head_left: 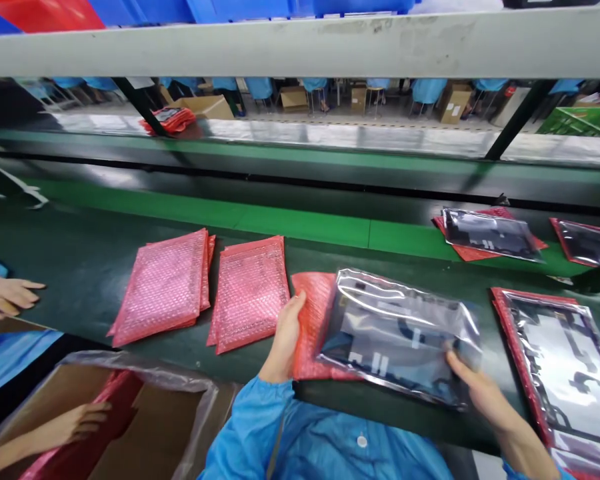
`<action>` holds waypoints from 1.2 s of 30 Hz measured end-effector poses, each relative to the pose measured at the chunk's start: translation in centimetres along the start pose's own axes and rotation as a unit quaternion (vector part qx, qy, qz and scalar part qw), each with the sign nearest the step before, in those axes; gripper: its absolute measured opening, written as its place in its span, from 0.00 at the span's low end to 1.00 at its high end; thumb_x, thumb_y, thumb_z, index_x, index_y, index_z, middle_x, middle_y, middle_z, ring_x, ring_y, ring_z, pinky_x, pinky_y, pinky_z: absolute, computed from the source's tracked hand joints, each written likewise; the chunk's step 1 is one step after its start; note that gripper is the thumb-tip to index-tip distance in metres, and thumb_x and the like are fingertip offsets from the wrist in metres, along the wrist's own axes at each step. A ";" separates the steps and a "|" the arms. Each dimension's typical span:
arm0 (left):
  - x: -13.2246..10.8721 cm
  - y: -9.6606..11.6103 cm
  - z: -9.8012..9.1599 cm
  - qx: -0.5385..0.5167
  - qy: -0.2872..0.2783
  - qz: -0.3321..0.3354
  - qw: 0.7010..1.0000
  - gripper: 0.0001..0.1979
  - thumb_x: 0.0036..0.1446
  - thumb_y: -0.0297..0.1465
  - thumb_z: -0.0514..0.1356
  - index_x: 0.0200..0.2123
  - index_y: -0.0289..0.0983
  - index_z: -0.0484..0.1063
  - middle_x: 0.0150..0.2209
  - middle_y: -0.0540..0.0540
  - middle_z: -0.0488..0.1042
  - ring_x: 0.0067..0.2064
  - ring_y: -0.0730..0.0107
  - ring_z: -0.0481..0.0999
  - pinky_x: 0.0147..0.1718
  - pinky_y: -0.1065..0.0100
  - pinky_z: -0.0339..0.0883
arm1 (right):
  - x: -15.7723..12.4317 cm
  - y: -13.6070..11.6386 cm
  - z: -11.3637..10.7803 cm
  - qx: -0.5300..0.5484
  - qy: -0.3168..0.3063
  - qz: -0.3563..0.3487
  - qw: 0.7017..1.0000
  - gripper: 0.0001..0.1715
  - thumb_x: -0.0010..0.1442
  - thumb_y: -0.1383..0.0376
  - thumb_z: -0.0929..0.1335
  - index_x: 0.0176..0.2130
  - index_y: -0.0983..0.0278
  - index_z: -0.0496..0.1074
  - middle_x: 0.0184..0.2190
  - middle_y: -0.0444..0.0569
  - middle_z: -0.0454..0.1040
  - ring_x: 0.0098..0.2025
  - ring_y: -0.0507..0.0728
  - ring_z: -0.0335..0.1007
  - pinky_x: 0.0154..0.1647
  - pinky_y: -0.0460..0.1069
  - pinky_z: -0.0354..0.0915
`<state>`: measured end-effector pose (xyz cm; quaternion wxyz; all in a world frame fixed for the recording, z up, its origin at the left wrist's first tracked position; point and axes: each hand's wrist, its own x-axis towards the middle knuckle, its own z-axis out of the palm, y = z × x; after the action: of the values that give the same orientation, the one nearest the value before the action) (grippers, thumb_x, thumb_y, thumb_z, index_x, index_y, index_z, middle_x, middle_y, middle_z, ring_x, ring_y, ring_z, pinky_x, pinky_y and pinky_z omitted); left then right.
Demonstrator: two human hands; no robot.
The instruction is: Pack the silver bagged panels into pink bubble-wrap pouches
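My left hand grips the left edge of a pink bubble-wrap pouch lying on the dark green belt. A shiny anti-static bag with a dark part inside lies over that pouch. My right hand pinches the bag's lower right corner. Both sleeves are blue.
Two stacks of pink bubble pouches lie to the left. More bagged parts on pink pouches rest at right and far right. Another person's hands work at a lined cardboard box at lower left.
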<state>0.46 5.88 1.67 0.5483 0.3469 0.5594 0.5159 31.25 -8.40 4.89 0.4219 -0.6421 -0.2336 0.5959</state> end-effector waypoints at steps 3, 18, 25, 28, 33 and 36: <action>1.8 0.7 -0.3 -0.109 0.095 0.008 0.990 0.17 0.54 0.45 0.65 0.34 0.35 0.74 0.37 0.44 0.80 0.43 0.62 0.79 0.45 0.64 0.72 | 0.0 0.4 -2.0 0.076 0.089 0.000 0.993 0.27 0.38 0.39 0.78 0.27 0.55 0.76 0.30 0.52 0.82 0.45 0.72 0.80 0.49 0.63 0.77; -1.6 -3.1 -1.6 0.468 -0.055 0.427 0.772 0.17 0.62 0.30 0.61 0.54 0.44 0.75 0.65 0.41 0.68 0.69 0.51 0.62 0.66 0.47 0.59 | 2.2 5.8 -6.7 0.274 0.173 0.042 0.945 0.23 0.40 0.56 0.82 0.37 0.56 0.79 0.30 0.44 0.83 0.35 0.63 0.81 0.35 0.53 0.80; -1.0 -1.0 -0.2 0.570 -0.160 0.320 0.740 0.12 0.67 0.33 0.56 0.39 0.39 0.81 0.52 0.40 0.78 0.53 0.55 0.76 0.54 0.53 0.71 | 0.6 4.5 -6.2 0.219 0.215 0.006 0.952 0.32 0.39 0.41 0.79 0.36 0.58 0.79 0.32 0.51 0.83 0.44 0.67 0.81 0.45 0.56 0.78; -0.9 0.2 1.3 0.570 -0.157 0.290 0.752 0.13 0.67 0.31 0.55 0.37 0.38 0.80 0.44 0.40 0.81 0.46 0.59 0.79 0.47 0.59 0.73 | -0.5 5.7 -7.1 0.223 0.227 0.087 0.944 0.33 0.29 0.43 0.82 0.32 0.58 0.80 0.26 0.50 0.81 0.41 0.69 0.81 0.39 0.55 0.79; -1.5 0.6 3.3 0.567 -0.172 0.279 0.756 0.10 0.67 0.29 0.56 0.36 0.37 0.78 0.35 0.45 0.81 0.38 0.63 0.80 0.38 0.65 0.72 | -1.4 6.8 -6.8 0.185 0.190 0.112 0.958 0.27 0.33 0.48 0.82 0.31 0.61 0.81 0.35 0.49 0.83 0.39 0.65 0.81 0.35 0.51 0.79; -2.2 0.2 3.8 0.556 -0.143 0.320 0.753 0.09 0.67 0.30 0.57 0.37 0.37 0.78 0.35 0.45 0.82 0.37 0.64 0.81 0.38 0.67 0.71 | -1.5 6.0 -5.5 0.150 0.179 0.077 0.969 0.24 0.36 0.48 0.82 0.30 0.60 0.80 0.35 0.48 0.83 0.41 0.64 0.81 0.35 0.49 0.78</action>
<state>4.42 4.57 2.96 0.1349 0.8193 0.5187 0.2036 35.08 -14.25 0.46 0.5015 -0.6836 -0.0118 0.5301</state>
